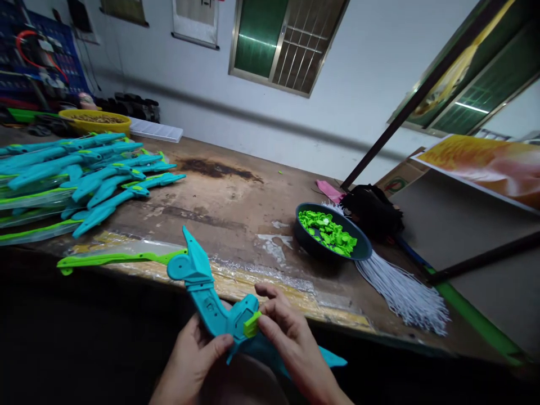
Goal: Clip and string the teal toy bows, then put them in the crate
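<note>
A turquoise plastic toy bow with a lime-green strip along its left limb is held in front of the table edge. My left hand is closed round its middle, thumb on the near face. Between thumb and fingers, my right hand pinches a small lime-green plastic piece against a turquoise part beside the bow's grip. Behind my right hand the bow's other limb points to the right. Whether the green piece sits in a slot cannot be made out.
Several similar turquoise bows are piled on the table's left. A dark round pan of green pieces stands at right, beside a bundle of white cords. A yellow basin sits at the back left. A dark pole slants up at right.
</note>
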{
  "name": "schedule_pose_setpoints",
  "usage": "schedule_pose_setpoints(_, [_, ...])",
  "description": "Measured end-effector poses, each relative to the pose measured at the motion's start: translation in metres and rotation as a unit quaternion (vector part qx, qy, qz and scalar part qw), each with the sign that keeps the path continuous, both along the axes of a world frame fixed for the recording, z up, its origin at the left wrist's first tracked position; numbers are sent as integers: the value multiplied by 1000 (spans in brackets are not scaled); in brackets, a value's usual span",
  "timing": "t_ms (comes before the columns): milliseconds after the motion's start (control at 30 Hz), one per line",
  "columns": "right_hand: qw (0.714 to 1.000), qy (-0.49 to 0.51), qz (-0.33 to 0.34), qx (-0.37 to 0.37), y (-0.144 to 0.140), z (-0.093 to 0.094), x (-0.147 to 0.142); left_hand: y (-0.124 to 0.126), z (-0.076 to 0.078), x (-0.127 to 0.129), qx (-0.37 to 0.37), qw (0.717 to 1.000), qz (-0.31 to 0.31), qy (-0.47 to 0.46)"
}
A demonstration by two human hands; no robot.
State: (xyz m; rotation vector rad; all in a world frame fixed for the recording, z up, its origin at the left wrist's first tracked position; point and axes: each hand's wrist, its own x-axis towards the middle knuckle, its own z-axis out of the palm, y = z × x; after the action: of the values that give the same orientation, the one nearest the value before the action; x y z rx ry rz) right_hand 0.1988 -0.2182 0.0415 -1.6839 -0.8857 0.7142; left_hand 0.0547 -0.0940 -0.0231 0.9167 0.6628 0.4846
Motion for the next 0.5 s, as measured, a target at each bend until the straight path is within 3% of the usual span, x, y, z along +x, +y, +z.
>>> schedule_pose_setpoints(233, [992, -123, 6, -6, -4, -3, -19, -12, 6, -7, 68, 997, -6, 22])
schedule_pose_setpoints(400, [977, -212, -10, 9, -7, -13, -32, -21, 11, -11, 47, 999, 4, 3])
schedule_pose_setpoints(500, [979, -199, -48, 21, -10, -23, -35, -28, 13, -10, 47, 999, 19, -14])
